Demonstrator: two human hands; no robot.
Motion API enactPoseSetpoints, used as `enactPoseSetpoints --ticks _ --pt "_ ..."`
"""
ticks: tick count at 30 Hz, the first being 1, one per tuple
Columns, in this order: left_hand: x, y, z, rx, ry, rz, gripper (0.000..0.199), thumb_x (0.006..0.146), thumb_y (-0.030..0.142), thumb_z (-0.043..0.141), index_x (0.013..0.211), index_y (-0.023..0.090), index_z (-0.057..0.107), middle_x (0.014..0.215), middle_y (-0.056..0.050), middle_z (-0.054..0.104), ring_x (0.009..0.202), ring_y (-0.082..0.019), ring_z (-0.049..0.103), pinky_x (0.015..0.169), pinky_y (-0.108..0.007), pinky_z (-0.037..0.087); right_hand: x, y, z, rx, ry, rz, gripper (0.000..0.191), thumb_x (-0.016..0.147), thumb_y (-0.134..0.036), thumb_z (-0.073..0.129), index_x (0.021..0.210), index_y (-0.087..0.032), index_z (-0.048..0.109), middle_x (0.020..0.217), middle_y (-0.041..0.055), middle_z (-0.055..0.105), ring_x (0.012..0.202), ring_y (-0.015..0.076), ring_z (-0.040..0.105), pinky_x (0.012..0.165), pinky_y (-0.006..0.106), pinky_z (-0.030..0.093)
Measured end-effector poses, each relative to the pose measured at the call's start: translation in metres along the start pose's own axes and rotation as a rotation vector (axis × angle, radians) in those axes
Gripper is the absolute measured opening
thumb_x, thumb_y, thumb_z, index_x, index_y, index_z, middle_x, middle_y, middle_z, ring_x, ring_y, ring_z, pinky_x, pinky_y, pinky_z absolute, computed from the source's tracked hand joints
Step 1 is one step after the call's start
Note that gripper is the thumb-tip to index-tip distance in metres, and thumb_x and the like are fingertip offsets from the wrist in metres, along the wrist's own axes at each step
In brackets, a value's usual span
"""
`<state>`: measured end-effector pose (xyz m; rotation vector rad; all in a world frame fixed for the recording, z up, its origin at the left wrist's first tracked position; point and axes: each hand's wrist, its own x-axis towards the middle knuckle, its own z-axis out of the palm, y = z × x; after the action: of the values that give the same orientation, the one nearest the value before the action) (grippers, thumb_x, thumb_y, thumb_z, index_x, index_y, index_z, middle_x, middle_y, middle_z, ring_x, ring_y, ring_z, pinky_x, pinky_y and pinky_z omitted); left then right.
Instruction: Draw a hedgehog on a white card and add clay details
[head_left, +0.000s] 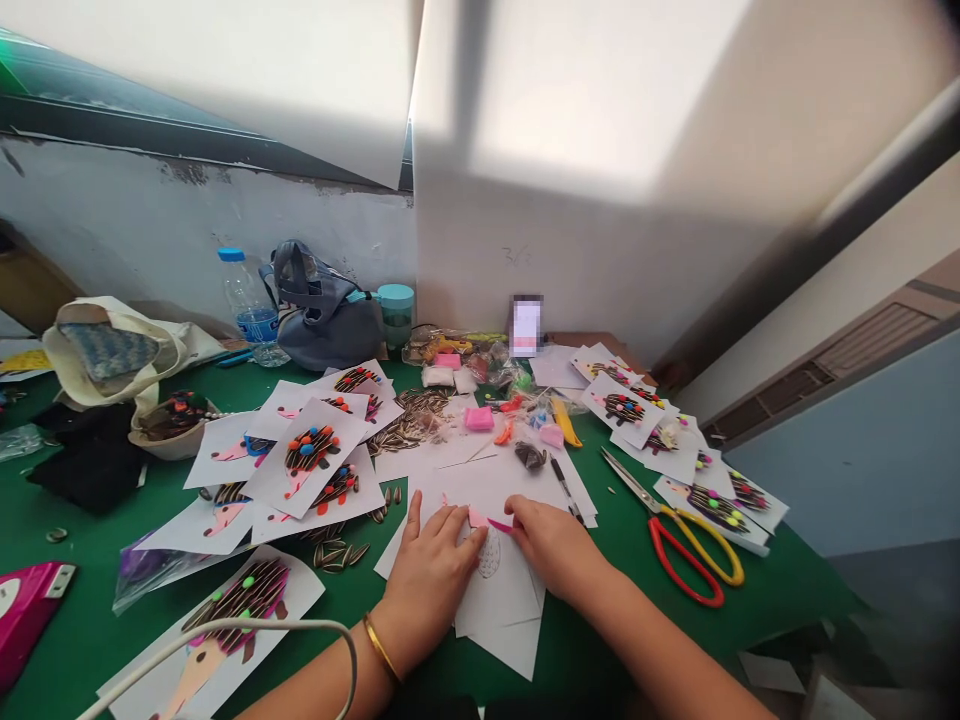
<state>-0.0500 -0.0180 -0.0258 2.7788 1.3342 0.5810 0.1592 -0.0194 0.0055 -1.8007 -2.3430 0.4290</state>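
Pressing the white drawing sheet, left hand lies palm down, fingers spread; grip wide, nothing visibly held. Its fingertips reach the small piece of pink clay at the top of the scale-patterned sketch. Right hand: grip narrow, thumb and forefinger pinching a magenta pointed piece. Its tip is at the clay's right edge; contact cannot be told.

Sheet sits at the near middle of the green desk, its lower corner toward the near edge. To the right, a green strip separates it from the red-and-yellow-handled scissors, blades pointing away. Past them, hedgehog cards run near the desk's right edge.

Left side tighter: loose sunflower seeds lie between the left hand and a stack of hedgehog cards. White cable loops over a single card and across the left forearm. Beyond the hands: black pen, pink clay block, larger seed heap.
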Motion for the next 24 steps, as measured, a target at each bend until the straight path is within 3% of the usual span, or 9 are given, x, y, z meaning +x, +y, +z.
enactPoseSetpoints --ticks 7,24 --pt "0.001 0.001 -0.004 -0.016 -0.022 -0.010 0.024 0.093 0.029 0.054 0.115 0.034 0.062 0.124 -0.004 0.063 0.115 -0.024 0.056 0.115 -0.065 0.010 0.010 -0.011 0.014 -0.220 0.079 0.000 0.012 0.088 -0.016 0.054 0.085 -0.021 0.064 0.085 0.0041 0.064 0.076 0.0183 0.059 0.063 0.029 0.033" --pt "0.000 0.000 -0.003 -0.010 0.020 0.002 0.024 0.090 0.029 0.059 0.114 0.033 0.063 0.121 -0.003 0.064 0.112 -0.022 0.057 0.116 -0.063 0.007 0.018 -0.012 0.017 -0.127 0.065 -0.011 0.017 0.088 -0.017 0.051 0.087 -0.021 0.068 0.086 0.0031 0.064 0.077 0.0152 0.058 0.066 0.027 0.033"
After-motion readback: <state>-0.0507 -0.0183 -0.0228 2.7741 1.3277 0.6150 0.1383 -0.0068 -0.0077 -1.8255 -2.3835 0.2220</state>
